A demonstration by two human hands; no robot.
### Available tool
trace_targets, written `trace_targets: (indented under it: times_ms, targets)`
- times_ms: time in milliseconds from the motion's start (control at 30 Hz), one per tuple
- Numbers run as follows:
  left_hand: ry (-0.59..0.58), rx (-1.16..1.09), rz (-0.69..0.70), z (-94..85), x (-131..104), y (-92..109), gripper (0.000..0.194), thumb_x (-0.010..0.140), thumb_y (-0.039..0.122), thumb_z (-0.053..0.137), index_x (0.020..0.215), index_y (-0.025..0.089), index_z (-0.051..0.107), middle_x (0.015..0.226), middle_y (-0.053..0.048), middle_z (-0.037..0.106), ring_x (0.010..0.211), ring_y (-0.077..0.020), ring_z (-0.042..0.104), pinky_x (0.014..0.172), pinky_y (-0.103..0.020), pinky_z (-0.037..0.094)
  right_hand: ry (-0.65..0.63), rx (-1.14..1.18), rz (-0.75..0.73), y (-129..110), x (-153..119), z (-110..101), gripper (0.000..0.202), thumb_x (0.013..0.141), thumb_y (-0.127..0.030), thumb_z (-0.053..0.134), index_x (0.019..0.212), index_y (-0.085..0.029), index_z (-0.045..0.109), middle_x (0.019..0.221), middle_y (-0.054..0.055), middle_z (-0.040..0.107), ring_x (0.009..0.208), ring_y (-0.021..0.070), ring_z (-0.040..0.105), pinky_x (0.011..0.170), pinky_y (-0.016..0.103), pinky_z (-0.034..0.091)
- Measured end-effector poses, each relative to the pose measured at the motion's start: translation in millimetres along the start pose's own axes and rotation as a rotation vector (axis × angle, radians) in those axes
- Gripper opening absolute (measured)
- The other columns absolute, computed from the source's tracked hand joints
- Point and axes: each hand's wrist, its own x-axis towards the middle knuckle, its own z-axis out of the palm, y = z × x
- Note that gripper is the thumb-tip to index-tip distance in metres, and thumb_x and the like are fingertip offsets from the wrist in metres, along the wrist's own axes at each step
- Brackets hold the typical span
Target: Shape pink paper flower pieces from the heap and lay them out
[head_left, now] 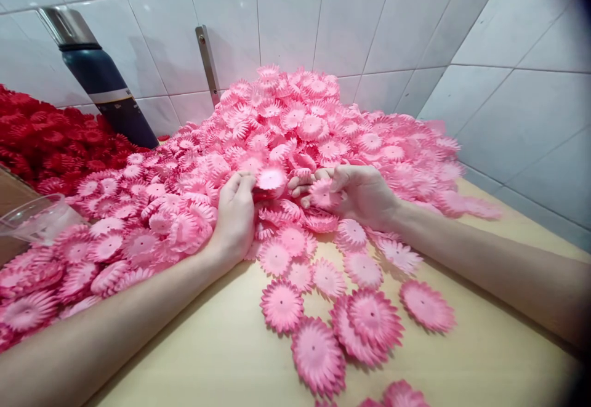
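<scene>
Now the left hand (235, 213) grip pinches a pink flower (271, 179) (face up), right hand (357, 191) cupping another flower (322, 193).

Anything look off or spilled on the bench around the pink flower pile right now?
Nothing damaged. Loose pink flower pieces have strayed from the pink pile onto the bare tabletop. The left hand and right hand each pinch a piece. The red pile stays separate.

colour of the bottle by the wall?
Bottle: dark blue body, pale band, silver cap. Head view.
</scene>
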Motion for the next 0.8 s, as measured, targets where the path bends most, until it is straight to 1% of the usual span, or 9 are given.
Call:
trace_targets:
  times_ms: [100,200,267,367,467,567,667,733,800]
  targets:
    - [-0.170,0.064,0.003,0.9,-6,5,0.011,0.081,0.024,0.059,0.072,0.018,0.058,0.069,0.003,0.052,0.063,-0.0097,0.045,0.059,-0.020,0.038,-0.024,-0.071,0.009,0,-3,1,0.024,0.061,-0.011,0.059,0.043,-0.018,0.045,0.051,0.003,0.050,0.056,0.0141,0.052,0.053,0.027,0.041]
    - [-0.203,0.094,0.015,2.0,-9,8,0.008,0.080,0.023,0.061,0.074,0.018,0.060,0.073,0.003,0.054,0.067,-0.0097,0.046,0.063,-0.020,0.038,-0.031,-0.157,-0.012,2,-4,3,0.034,0.074,-0.021,0.069,0.051,-0.018,0.044,0.045,-0.004,0.040,0.043,0.0081,0.035,0.043,0.024,0.028]
    - [-0.203,0.101,0.031,2.5,-9,9,0.007,0.080,0.022,0.061,0.075,0.018,0.060,0.075,0.003,0.054,0.069,-0.0096,0.047,0.065,-0.019,0.039,-0.079,-0.190,-0.052,4,-4,3,0.032,0.078,-0.031,0.073,0.060,-0.019,0.049,0.045,-0.007,0.037,0.041,0.0066,0.028,0.042,0.022,0.025]
    - [-0.207,0.153,0.065,3.0,-8,9,0.007,0.081,0.021,0.060,0.075,0.017,0.060,0.076,0.002,0.055,0.072,-0.0099,0.047,0.070,-0.020,0.039,-0.096,-0.235,-0.090,6,-3,3,0.026,0.077,-0.039,0.074,0.074,-0.018,0.059,0.046,-0.008,0.040,0.041,0.0057,0.030,0.041,0.021,0.025]
    - [-0.226,0.198,0.060,3.4,-9,11,0.009,0.082,0.022,0.060,0.075,0.016,0.062,0.077,0.002,0.057,0.074,-0.0106,0.049,0.072,-0.020,0.040,-0.024,-0.274,-0.043,5,-3,5,0.023,0.074,-0.033,0.078,0.073,-0.016,0.064,0.046,-0.008,0.043,0.041,0.0048,0.034,0.041,0.021,0.024]
    - [-0.254,0.199,0.054,3.6,-11,14,0.020,0.085,0.032,0.060,0.073,0.016,0.063,0.076,0.001,0.060,0.074,-0.0116,0.052,0.072,-0.021,0.042,0.042,-0.317,-0.031,5,-4,7,0.021,0.071,-0.030,0.080,0.073,-0.015,0.066,0.050,-0.007,0.049,0.042,0.0043,0.037,0.042,0.020,0.026]
    - [-0.329,0.241,0.061,3.2,-13,16,0.021,0.076,0.036,0.071,0.077,0.016,0.066,0.078,-0.001,0.064,0.075,-0.0134,0.056,0.072,-0.023,0.045,0.056,-0.400,-0.087,7,-3,7,0.026,0.069,-0.036,0.081,0.074,-0.014,0.067,0.056,-0.004,0.056,0.046,0.0046,0.041,0.043,0.020,0.026]
    - [-0.353,0.250,0.061,2.5,-13,15,0.022,0.070,0.033,0.078,0.080,0.015,0.068,0.081,-0.002,0.067,0.077,-0.0144,0.059,0.074,-0.024,0.046,0.020,-0.402,-0.113,8,-2,6,0.030,0.073,-0.043,0.077,0.071,-0.015,0.066,0.052,-0.005,0.051,0.044,0.0049,0.038,0.042,0.021,0.025]
    - [-0.332,0.223,0.040,1.9,-13,13,0.022,0.071,0.034,0.076,0.075,0.014,0.067,0.077,-0.001,0.065,0.071,-0.0127,0.056,0.070,-0.024,0.045,-0.034,-0.355,-0.112,9,0,5,0.042,0.080,-0.051,0.067,0.060,-0.016,0.058,0.045,-0.006,0.042,0.040,0.0055,0.033,0.042,0.023,0.028]
